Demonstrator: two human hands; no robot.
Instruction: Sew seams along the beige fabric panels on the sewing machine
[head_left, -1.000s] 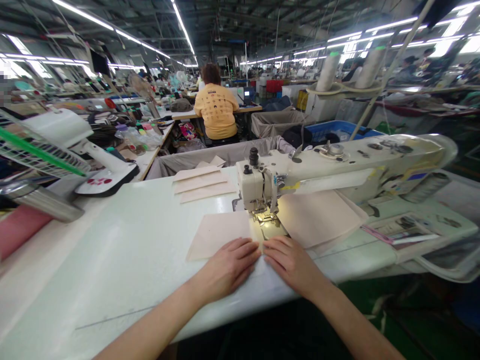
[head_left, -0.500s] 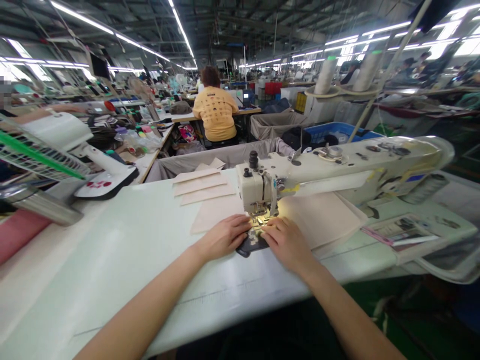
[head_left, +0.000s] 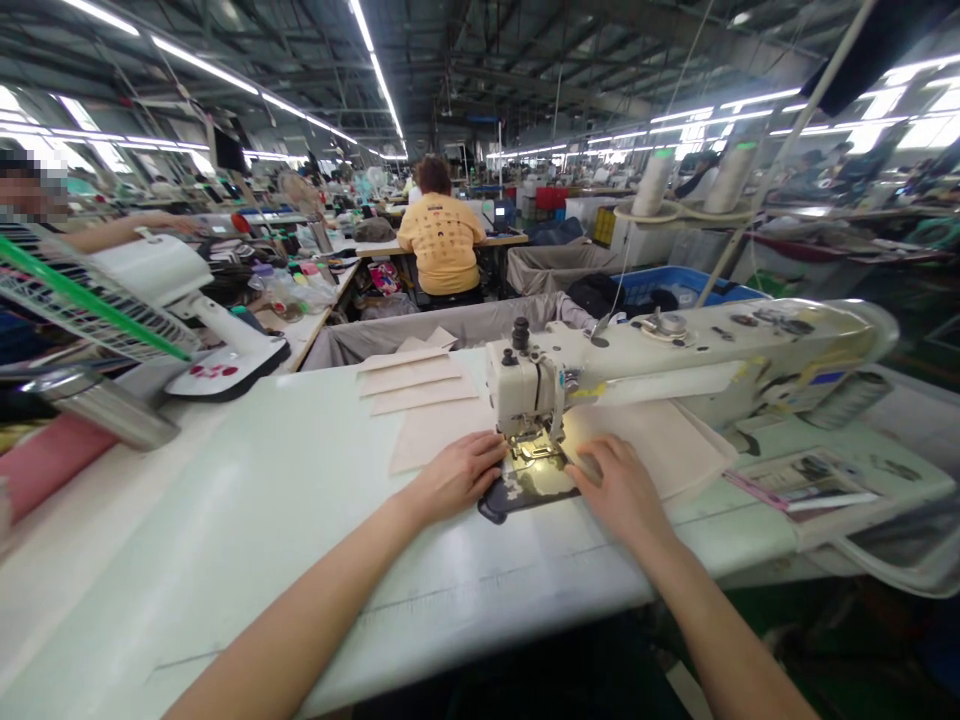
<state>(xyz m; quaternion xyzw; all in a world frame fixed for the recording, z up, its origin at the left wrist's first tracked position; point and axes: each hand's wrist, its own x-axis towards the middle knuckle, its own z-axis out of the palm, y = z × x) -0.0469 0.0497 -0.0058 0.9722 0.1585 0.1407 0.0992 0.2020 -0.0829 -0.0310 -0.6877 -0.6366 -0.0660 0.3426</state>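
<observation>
My left hand (head_left: 459, 474) lies flat, fingers together, on a beige fabric piece (head_left: 429, 440) just left of the sewing machine's (head_left: 675, 360) needle. My right hand (head_left: 619, 484) rests flat with fingers stretched out on the stack of beige fabric (head_left: 660, 448) to the right of the needle. Between the hands the dark needle plate (head_left: 525, 486) lies uncovered under the presser foot (head_left: 534, 448), lit by the machine's lamp.
Several beige pieces (head_left: 414, 378) lie at the white table's (head_left: 247, 520) far edge. A white fan base (head_left: 225, 368) and a metal flask (head_left: 97, 408) stand on the left. Papers (head_left: 802, 482) lie on the right. A person in a yellow shirt (head_left: 442, 238) sits ahead.
The fabric has fed away under the presser foot, and both hands followed it forward. The dark plate is now exposed. My right hand has shifted right onto the fabric stack.
</observation>
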